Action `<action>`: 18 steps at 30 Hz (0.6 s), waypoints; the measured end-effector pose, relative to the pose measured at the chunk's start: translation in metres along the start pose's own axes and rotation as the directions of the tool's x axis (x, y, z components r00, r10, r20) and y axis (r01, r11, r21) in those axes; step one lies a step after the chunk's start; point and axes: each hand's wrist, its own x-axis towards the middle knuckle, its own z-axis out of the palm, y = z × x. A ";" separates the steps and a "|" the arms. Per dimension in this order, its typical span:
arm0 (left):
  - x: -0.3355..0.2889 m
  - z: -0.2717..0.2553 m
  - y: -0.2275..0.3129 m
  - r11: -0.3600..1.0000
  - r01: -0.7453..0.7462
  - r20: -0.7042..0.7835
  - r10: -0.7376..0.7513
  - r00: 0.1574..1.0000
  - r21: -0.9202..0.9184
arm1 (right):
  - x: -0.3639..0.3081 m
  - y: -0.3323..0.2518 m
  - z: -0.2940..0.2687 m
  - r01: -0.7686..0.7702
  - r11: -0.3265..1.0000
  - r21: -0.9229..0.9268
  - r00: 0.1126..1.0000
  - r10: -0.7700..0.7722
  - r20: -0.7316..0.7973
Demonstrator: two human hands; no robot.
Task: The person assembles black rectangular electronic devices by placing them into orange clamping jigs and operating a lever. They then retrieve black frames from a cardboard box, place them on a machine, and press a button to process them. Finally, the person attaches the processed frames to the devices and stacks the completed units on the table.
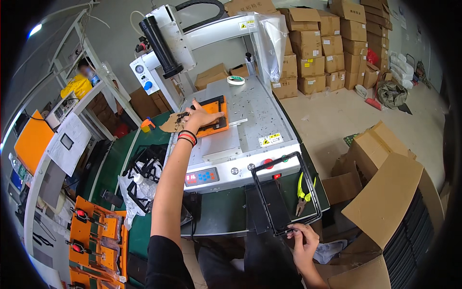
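My left hand [202, 117] reaches over an orange fixture plate [222, 123] with a black rim, on the bed of a benchtop machine. Its fingers are spread across the fixture and touch it; a firm grip does not show. Beside it, to the left, lies a torn piece of brown cardboard [172, 124] with black bits on it. At the lower right, my right hand [304, 243] pinches the near edge of a thin black rectangular frame [264, 195]. The frame is tilted up in front of the machine's control panel [201, 177].
Over the bed hangs a black dispensing cylinder [161, 47]. A tape roll [236, 80] lies at the back. Yellow-handled pliers [302, 195] rest at the table's right edge. Open cardboard boxes [385, 202] stand at right, orange clamp fixtures [98, 236] at lower left. A person [113, 98] is behind the rack.
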 end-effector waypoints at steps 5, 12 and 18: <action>-0.035 -0.015 0.003 1.000 -0.015 0.001 0.015 1.000 -0.018 | 0.025 -0.012 0.022 0.185 0.983 -0.002 0.983 -0.185 0.007; -0.150 -0.100 -0.038 0.662 -0.422 -0.541 0.029 0.840 -0.620 | 0.129 -0.018 0.111 0.214 0.945 0.247 0.973 -0.229 0.034; -0.350 -0.084 -0.132 0.350 -0.783 -0.815 0.086 0.573 -0.514 | 0.196 -0.010 0.204 0.293 0.942 0.165 0.914 -0.327 0.242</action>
